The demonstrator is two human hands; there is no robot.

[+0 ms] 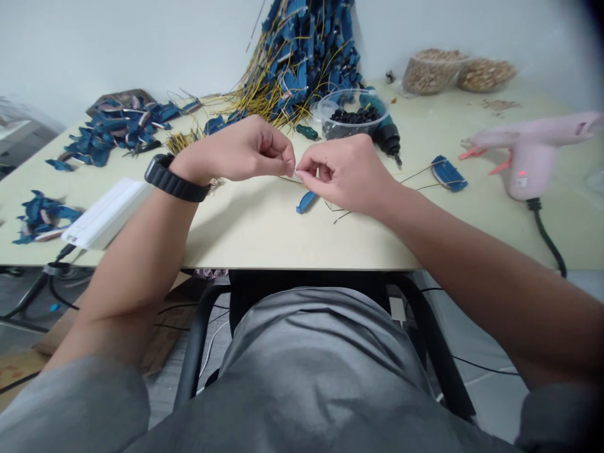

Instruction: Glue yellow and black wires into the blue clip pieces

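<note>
My left hand, with a dark watch on its wrist, is closed in a pinch above the middle of the table. Meeting it fingertip to fingertip, my right hand pinches too. A tiny pale speck shows between the fingertips, too small to name. Below the right hand lies a small curved blue piece, with thin dark wires beside it. Another blue piece with two thin wires rests to the right of my right wrist.
Blue pieces on yellow wires are heaped at the back. A clear tub of black bits stands near a drill. Right: a pink glue gun. Left: loose blue pieces and a white box.
</note>
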